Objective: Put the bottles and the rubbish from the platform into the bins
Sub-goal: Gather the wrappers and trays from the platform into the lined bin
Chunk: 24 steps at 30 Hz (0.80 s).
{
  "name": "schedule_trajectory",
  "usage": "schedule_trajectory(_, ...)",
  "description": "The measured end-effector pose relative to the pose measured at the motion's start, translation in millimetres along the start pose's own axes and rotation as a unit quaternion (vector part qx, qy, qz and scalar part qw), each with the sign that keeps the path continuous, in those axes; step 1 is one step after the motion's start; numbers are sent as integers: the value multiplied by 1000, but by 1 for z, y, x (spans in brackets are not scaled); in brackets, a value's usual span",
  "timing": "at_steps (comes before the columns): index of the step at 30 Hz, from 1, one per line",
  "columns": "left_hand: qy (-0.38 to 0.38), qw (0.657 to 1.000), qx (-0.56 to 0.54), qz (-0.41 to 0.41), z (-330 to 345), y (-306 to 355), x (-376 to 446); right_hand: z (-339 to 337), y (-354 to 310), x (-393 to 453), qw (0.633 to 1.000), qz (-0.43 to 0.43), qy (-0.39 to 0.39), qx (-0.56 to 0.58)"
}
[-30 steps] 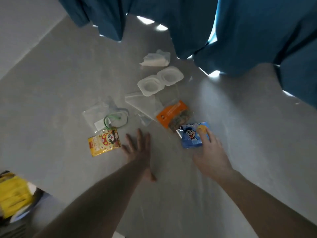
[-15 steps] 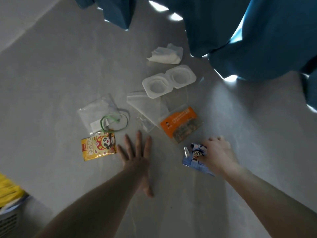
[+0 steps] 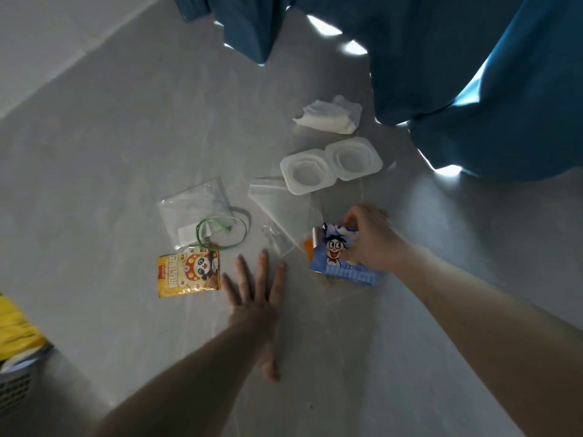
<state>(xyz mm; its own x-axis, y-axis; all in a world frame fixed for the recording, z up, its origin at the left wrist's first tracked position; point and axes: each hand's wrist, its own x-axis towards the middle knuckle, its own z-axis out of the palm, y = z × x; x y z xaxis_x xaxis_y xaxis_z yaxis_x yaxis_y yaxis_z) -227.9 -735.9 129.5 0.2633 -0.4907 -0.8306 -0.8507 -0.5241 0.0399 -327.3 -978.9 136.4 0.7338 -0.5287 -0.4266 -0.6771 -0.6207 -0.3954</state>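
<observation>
Rubbish lies scattered on the grey platform (image 3: 110,152). My right hand (image 3: 372,238) is shut on a blue cartoon snack wrapper (image 3: 337,253), held above an orange packet (image 3: 307,247) that is mostly hidden under it. My left hand (image 3: 255,294) rests flat on the platform, fingers spread, holding nothing. To its left lies a yellow panda packet (image 3: 187,272). A clear bag with a green wire loop (image 3: 202,216), a clear plastic sheet (image 3: 277,203), a white twin-cup plastic tray (image 3: 331,165) and a crumpled white tissue (image 3: 328,118) lie further back. No bottles are in view.
Blue curtains (image 3: 441,58) hang over the platform's far side. At the lower left, past the platform's edge, stands a grey mesh bin (image 3: 15,383) with a yellow liner (image 3: 15,326).
My right hand has closed on the blue wrapper and lifted it off the platform, now over the orange packet. My left hand stayed flat in place.
</observation>
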Motion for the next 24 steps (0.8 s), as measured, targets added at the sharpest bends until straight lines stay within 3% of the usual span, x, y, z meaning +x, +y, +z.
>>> schedule_trajectory(4,2,1000,2,2,-1,0,-1,8,5,-5,996,30,-16,-80)
schedule_trajectory(8,2,1000,-13,4,0,0,0,11,21,-22,996,48,-45,-63)
schedule_trajectory(14,0,1000,-16,-1,-1,-1,1,-10,7,-29,984,43,63,160)
schedule_trajectory(20,-1,1000,-12,-5,-1,1,1,11,-29,7,955,87,46,281)
schedule_trajectory(24,7,1000,-12,-3,0,0,2,34,-45,22,944,136,62,293)
